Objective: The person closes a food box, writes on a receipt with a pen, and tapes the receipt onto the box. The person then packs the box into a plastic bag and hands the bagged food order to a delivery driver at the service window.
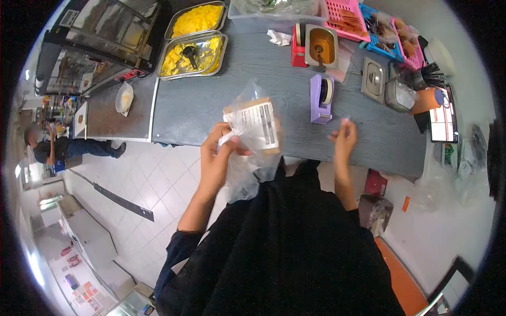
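Note:
My left hand is closed round the gathered neck of a clear plastic bag. Inside the bag is a brown package with a white printed label, held up over the front edge of the counter. To the right, my right hand has its thumb and fingers pinched together; a tiny pale bit shows at the tips, too small to make out. Just beyond that hand stands a purple tape dispenser with a roll of tape in it, apart from the fingers.
On the grey counter are glass trays of yellow food, a red tape dispenser, a metal container of sauce and a metal lid. A tablet stands far right. Another person is at far left.

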`<state>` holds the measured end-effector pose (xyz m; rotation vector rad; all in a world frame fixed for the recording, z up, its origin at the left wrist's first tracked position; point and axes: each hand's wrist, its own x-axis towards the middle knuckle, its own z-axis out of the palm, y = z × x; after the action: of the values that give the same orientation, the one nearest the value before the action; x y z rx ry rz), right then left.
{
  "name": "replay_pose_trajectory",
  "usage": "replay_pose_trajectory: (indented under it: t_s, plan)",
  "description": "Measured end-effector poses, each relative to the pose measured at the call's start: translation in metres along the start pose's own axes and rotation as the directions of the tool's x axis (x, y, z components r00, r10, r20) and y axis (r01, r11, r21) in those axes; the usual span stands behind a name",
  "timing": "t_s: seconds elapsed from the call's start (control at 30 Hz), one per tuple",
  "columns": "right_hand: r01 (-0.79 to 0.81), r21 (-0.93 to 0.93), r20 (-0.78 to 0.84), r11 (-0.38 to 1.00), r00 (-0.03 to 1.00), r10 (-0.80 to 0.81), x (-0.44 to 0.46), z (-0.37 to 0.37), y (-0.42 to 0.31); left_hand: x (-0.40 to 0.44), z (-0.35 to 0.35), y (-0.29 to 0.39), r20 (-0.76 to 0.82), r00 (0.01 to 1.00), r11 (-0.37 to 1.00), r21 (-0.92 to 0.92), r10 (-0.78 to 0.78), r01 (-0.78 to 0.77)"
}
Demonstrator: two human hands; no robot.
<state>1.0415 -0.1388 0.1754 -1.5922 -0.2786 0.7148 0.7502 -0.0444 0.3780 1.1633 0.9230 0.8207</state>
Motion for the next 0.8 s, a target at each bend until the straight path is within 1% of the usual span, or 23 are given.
replay_pose_trajectory:
  t_s: [0.03,0.13,0.17,0.2,0.23,0.3,0.33,0.43,0.53,0.63,0.7,0.73,0.77,0.8]
  plan:
    - [0.125,-0.026,-0.082,0.992,0.989,-0.127,0.001,0.006,-0.020,-0.003,0.010,0.006,-0.005,1.000,0.998,-0.062,0.021,-0.021]
    - [0.032,0.019,0.127,0.999,0.991,-0.034,0.005,0.020,-0.043,-0.011,0.038,0.017,-0.020,0.995,0.976,-0.198,0.093,-0.095]
    - [0.022,0.027,0.128,0.999,0.991,-0.025,0.009,0.022,-0.040,-0.014,0.045,0.018,-0.030,0.993,0.963,-0.242,0.118,-0.122]
    - [0.011,0.033,0.133,0.999,0.991,-0.015,0.014,0.023,-0.034,-0.017,0.050,0.019,-0.040,0.998,0.953,-0.296,0.057,-0.066]
    - [-0.001,0.036,0.140,0.999,0.990,-0.004,0.014,0.024,-0.034,-0.019,0.055,0.020,-0.031,0.998,0.937,-0.345,0.053,-0.060]
    - [0.008,0.135,0.111,0.991,0.994,-0.023,0.012,0.025,-0.033,-0.022,0.065,0.020,-0.014,0.999,0.896,-0.441,0.043,-0.045]
    - [0.015,0.183,0.096,0.983,0.995,-0.033,0.009,0.026,-0.033,-0.021,0.072,0.022,-0.028,0.999,0.895,-0.443,0.045,-0.053]
    - [0.307,0.126,0.008,0.943,0.951,-0.311,-0.004,0.027,-0.009,-0.023,0.081,0.025,-0.020,0.999,0.888,-0.458,0.046,-0.050]
    - [0.376,0.260,-0.028,0.889,0.923,-0.383,-0.018,0.028,0.013,-0.024,0.085,0.027,-0.042,0.995,0.904,-0.417,0.090,-0.099]
    - [0.276,0.308,-0.075,0.910,0.961,-0.266,-0.023,0.031,0.023,-0.031,0.086,0.026,-0.030,0.989,0.914,-0.379,0.147,-0.147]
    - [0.100,0.453,-0.070,0.886,0.995,-0.077,-0.022,0.037,0.017,-0.033,0.085,0.024,-0.013,0.974,0.912,-0.346,0.228,-0.218]
    - [0.015,0.523,-0.060,0.852,0.998,0.019,-0.023,0.041,0.010,-0.035,0.085,0.022,-0.004,0.964,0.910,-0.329,0.266,-0.253]
    - [-0.075,0.511,-0.020,0.856,0.995,0.099,-0.018,0.041,0.025,-0.039,0.084,0.019,0.017,0.960,0.904,-0.343,0.278,-0.255]
    - [-0.134,0.418,0.026,0.898,0.990,0.136,-0.007,0.039,0.058,-0.042,0.083,0.016,0.042,0.956,0.897,-0.358,0.292,-0.258]
